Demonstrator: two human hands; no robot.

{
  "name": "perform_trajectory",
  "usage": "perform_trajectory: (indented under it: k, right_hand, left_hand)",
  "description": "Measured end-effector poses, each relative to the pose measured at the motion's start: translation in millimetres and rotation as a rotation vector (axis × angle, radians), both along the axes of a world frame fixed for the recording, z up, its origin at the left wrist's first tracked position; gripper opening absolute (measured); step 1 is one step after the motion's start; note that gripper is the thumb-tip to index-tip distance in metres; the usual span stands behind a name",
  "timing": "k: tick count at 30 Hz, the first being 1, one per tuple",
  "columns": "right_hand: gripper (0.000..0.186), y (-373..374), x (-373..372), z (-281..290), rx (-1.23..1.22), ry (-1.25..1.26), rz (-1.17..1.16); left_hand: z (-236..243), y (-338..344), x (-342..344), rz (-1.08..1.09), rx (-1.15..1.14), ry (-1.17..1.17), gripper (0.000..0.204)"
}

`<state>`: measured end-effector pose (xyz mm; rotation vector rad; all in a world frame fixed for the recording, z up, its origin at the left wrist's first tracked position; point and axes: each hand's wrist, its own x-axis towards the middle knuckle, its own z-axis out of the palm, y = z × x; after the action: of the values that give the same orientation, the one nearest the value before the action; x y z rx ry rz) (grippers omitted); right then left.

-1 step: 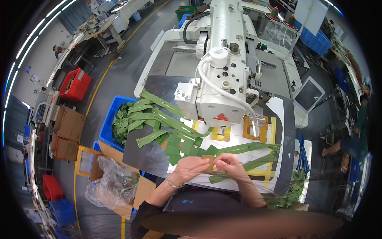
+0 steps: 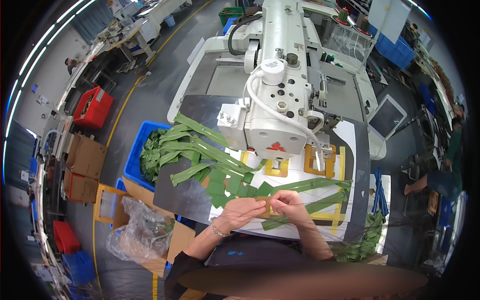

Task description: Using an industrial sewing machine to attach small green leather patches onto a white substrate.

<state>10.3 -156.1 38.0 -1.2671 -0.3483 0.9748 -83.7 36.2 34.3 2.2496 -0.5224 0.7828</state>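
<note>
Above the front of the sewing table, my left hand (image 2: 243, 211) pinches a small flat tan piece (image 2: 263, 204) by its edge. My right hand (image 2: 290, 206) is closed at the piece's right side, thumb and fingers pressed together; whatever they grip is too small to make out. Several green fabric squares (image 2: 216, 188) lie just beyond my hands. A long green strap (image 2: 315, 185) stretches to the right, and a shorter green strap (image 2: 320, 206) reaches under my right wrist. More green straps (image 2: 215, 152) run leftward. Past them stands the white head of a sewing machine (image 2: 277, 130).
A blue crate (image 2: 131, 167) with green straps stands at the left. Below it are an open cardboard box (image 2: 181, 241) and clear plastic film (image 2: 135, 235). Yellow templates (image 2: 320, 160) sit beneath the machine head. A screen (image 2: 387, 117) stands at the right, where another person's leg (image 2: 420, 186) shows.
</note>
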Motion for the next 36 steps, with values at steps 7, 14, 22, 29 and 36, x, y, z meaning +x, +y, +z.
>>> perform_trajectory:
  k: [7,14,22,29,36]
  right_hand:
    - [0.008,-10,10,-7,0.17,0.2,-0.036]
    - [0.008,-18,10,-6,0.098,-0.002,-0.08]
    - [0.008,-13,4,-11,0.044,-0.211,-0.315]
    - [0.009,-10,0,-11,-0.086,-0.404,-0.412]
    - [0.013,-10,6,-20,0.176,0.024,-0.309]
  left_hand:
    - [3,-5,13,-0.206,0.163,0.096,0.031]
    - [2,-9,26,-0.234,-0.078,0.293,0.029]
    - [-5,-30,28,-0.091,-0.493,0.565,0.023]
    - [-11,-45,33,-0.146,-1.159,0.74,0.006]
    - [-21,-39,40,-0.003,-1.11,0.638,0.006]
